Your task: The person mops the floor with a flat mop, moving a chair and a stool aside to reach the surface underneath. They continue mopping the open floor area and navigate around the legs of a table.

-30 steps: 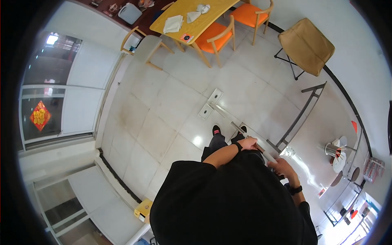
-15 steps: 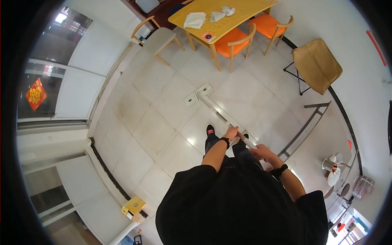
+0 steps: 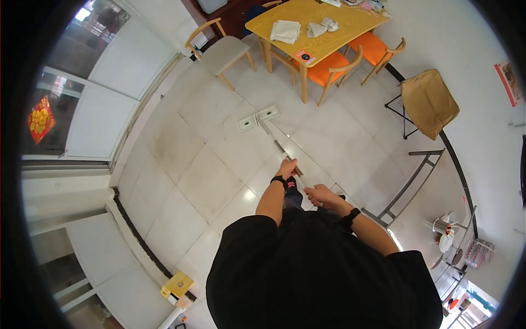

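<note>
A flat mop (image 3: pixel 268 113) with a wide pale rectangular head rests on the tiled floor (image 3: pixel 203 181) ahead of me. Its pole slants back toward my body. Lower down the pole, my left hand (image 3: pixel 287 167) is wrapped round it, nearer the mop head. My right hand (image 3: pixel 322 195) grips the pole's upper end, closer to my torso. Each wrist wears a dark band. One dark shoe with pink laces shows beneath the pole, partly covered by my hands.
A yellow table (image 3: pixel 318 33) with folded cloths stands ahead, with orange-seated chairs (image 3: pixel 334 68) along it. A grey-seated chair (image 3: pixel 224 55) is left of it. At right are a tan folding chair (image 3: pixel 430 104) and a metal-framed table (image 3: pixel 422 203). A yellow box (image 3: pixel 177 284) sits lower left.
Both hands and the pole have shifted left. The mop head has moved slightly left and farther away across the tiles. My view has shifted a little too.
</note>
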`<action>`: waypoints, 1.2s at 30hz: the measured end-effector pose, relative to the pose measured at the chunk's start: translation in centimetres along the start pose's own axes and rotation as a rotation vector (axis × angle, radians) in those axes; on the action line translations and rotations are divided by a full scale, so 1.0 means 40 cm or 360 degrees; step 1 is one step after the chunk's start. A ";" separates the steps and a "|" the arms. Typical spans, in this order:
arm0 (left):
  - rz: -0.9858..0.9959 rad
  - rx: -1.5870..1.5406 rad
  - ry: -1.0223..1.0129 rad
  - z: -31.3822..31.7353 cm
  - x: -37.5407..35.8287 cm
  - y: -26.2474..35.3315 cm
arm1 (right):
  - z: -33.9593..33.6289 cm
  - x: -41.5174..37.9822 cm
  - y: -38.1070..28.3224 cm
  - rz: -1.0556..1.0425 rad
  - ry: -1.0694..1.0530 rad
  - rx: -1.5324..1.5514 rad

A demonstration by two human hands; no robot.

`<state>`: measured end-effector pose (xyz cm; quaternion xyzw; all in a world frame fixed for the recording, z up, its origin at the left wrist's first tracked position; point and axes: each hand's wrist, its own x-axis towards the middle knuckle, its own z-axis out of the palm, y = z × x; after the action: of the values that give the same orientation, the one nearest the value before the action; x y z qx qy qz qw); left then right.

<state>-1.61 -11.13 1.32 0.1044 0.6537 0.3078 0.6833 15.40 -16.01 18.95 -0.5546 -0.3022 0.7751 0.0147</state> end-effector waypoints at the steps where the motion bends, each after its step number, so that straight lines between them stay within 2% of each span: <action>1: 0.0043 -0.0049 0.0032 -0.016 -0.028 0.014 | 0.026 0.010 -0.007 0.0000 -0.0053 0.0075; 6: 0.0054 -0.0205 0.0063 -0.081 -0.045 -0.001 | 0.094 0.051 0.004 0.0034 -0.0217 0.0243; 11: 0.0070 -0.0500 0.0163 -0.050 -0.048 -0.099 | 0.090 0.013 0.061 0.0103 -0.0231 0.0233; 16: 0.0018 -0.0518 0.0057 0.128 -0.085 -0.193 | -0.099 -0.096 0.183 -0.0019 -0.0262 0.0330; 19: 0.0010 -0.0212 -0.0119 0.247 -0.129 -0.253 | -0.214 -0.190 0.276 0.0017 -0.0308 0.0692; 21: -0.0079 -0.0132 -0.0153 0.321 -0.162 -0.314 | -0.281 -0.241 0.358 0.0299 -0.0404 0.1284; 24: -0.0140 0.0016 -0.0254 0.402 -0.190 -0.437 | -0.337 -0.355 0.461 0.0431 -0.0376 0.1501; 26: -0.0237 -0.0175 -0.0464 0.448 -0.223 -0.495 | -0.366 -0.425 0.522 0.0407 -0.0404 0.1542; 27: -0.0239 -0.0165 -0.0458 0.462 -0.233 -0.502 | -0.378 -0.450 0.543 0.0390 -0.0432 0.1579; 29: -0.0586 -0.0419 -0.0782 0.483 -0.279 -0.502 | -0.391 -0.506 0.558 0.0364 -0.0428 0.1604; 30: -0.0590 -0.0414 -0.0773 0.495 -0.289 -0.505 | -0.396 -0.527 0.560 0.0332 -0.0412 0.1615; 32: -0.0633 -0.0854 -0.0781 0.532 -0.292 -0.513 | -0.399 -0.557 0.543 0.0298 -0.0316 0.1522; 35: -0.0484 -0.1054 -0.0571 0.557 -0.255 -0.560 | -0.405 -0.555 0.517 0.0210 -0.0219 0.1248; 36: -0.0408 -0.1148 -0.0459 0.549 -0.231 -0.579 | -0.403 -0.526 0.524 0.0171 -0.0106 0.0849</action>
<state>26.43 -28.86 -0.93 -0.1821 0.4091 0.4118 0.7937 44.05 -33.39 23.43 -0.5206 -0.0580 0.8448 0.1092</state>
